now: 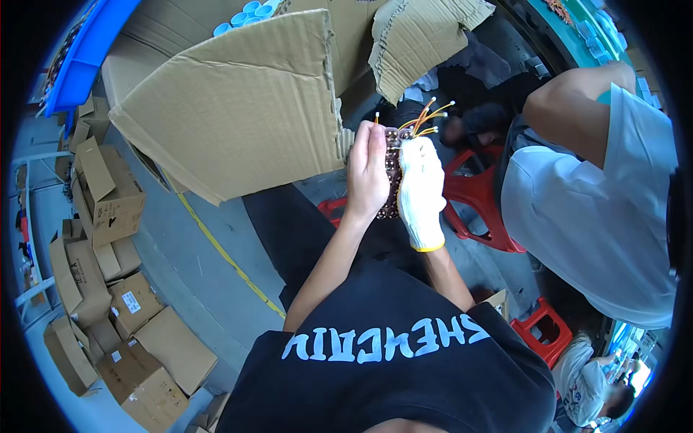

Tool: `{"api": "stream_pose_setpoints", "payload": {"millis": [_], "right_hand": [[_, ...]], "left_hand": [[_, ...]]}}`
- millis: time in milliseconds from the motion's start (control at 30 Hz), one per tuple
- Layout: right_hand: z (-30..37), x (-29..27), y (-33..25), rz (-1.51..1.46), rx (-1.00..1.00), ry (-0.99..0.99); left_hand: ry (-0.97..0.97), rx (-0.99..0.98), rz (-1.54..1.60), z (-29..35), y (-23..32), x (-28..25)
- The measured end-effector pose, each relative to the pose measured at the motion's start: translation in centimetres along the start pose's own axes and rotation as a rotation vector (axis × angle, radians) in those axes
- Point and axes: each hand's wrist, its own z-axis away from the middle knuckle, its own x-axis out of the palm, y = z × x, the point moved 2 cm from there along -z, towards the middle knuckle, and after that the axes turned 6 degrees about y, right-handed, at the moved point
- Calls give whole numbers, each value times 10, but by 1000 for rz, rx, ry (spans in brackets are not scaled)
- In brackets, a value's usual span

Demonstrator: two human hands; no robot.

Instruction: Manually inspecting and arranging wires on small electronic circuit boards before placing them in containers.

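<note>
Between both hands, over my lap, is a narrow block of small round dark-brown parts set in rows (pixel 392 167). Thin yellow and orange wires (pixel 424 117) with small white tips fan out from its far end. My bare left hand (pixel 369 172) is closed along the block's left side, thumb lying lengthwise. On the opposite side my right hand (pixel 421 186), in a white knitted glove with a yellow cuff, wraps the block. The fingertips of both hands are partly hidden behind it.
A large open cardboard box (pixel 238 115) stands just ahead on the left, with light-blue cups (pixel 245 14) beyond it. Cartons (pixel 115 216) are piled at left near a blue bin (pixel 86 61). A person in white (pixel 585 209) sits close on my right by a red stool (pixel 480 195).
</note>
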Motion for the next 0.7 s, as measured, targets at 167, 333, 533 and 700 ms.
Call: {"api": "stream_pose_setpoints", "payload": {"millis": [167,333,533,700], "right_hand": [[-6,2,-7,0,-150,81],[-7,-16,-24,20,-238,-80],[-7,-40,-32,194,-410,-186],[-6,-37,-29,137,-269,-193]], "left_hand": [[-8,53,-118,-6,13,2],[-71,-22,109,-5,23,-8],[-259,-123,2,-7,41,-9],[-254,-127,-87,-10,38,-9]]}}
